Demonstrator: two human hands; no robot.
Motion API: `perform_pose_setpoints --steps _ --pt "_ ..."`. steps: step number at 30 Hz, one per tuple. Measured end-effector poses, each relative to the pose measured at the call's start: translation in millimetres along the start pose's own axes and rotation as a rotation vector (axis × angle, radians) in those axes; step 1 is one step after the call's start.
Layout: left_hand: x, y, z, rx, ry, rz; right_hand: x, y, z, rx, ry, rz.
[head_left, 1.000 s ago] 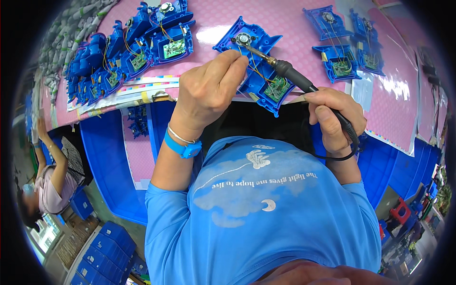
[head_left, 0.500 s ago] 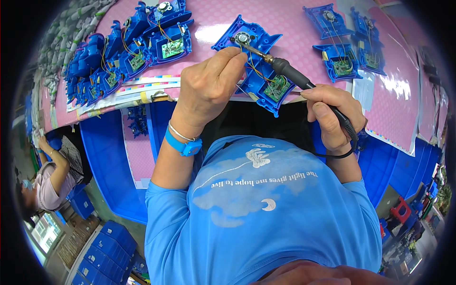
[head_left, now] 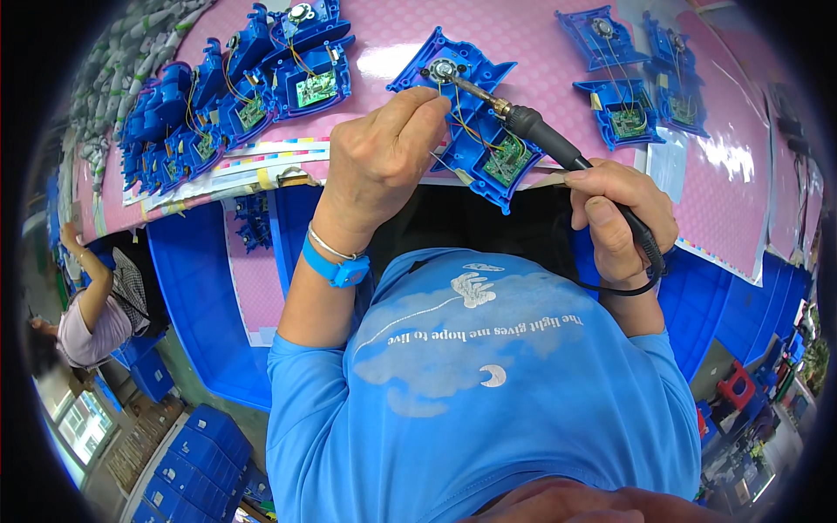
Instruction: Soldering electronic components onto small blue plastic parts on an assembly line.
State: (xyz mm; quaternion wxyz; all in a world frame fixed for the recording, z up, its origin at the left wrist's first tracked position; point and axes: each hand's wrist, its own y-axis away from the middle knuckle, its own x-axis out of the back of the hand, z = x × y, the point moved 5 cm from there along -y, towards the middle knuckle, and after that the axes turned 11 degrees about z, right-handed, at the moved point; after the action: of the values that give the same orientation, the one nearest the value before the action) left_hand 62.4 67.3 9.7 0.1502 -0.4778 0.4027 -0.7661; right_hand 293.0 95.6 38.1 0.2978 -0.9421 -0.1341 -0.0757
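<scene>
Little is changed since earlier: the iron tip is kept at the round part on the blue shell (head_left: 471, 113), which lies on the pink mat (head_left: 523, 35). Left hand (head_left: 384, 161) is pinched on a thin wire beside the tip; right hand (head_left: 621, 218) is clenched around the soldering iron (head_left: 558, 148).

I see only flat paper sheets with colour-bar edges (head_left: 261, 161) lying just left of my left hand (head_left: 384, 161), and a white sheet (head_left: 667, 166) right of my right hand (head_left: 619, 218).
</scene>
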Motion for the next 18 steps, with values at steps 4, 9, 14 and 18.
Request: perform_pose_setpoints --steps 4,9,14,18 --pt "0.5 -0.3 0.2 0.010 0.009 0.000 1.0 0.9 -0.1 0.001 -0.007 0.013" --pt "0.8 -1.7 0.4 0.040 0.052 0.000 2.8 2.2 0.7 -0.034 -0.027 0.027" --pt "4.5 -0.6 -0.8 0.058 0.075 0.024 4.9 3.2 1.7 -0.024 -0.027 0.027" --pt "20.7 6.5 -2.9 0.202 0.221 -0.009 8.9 4.9 3.0 -0.058 -0.060 0.055"
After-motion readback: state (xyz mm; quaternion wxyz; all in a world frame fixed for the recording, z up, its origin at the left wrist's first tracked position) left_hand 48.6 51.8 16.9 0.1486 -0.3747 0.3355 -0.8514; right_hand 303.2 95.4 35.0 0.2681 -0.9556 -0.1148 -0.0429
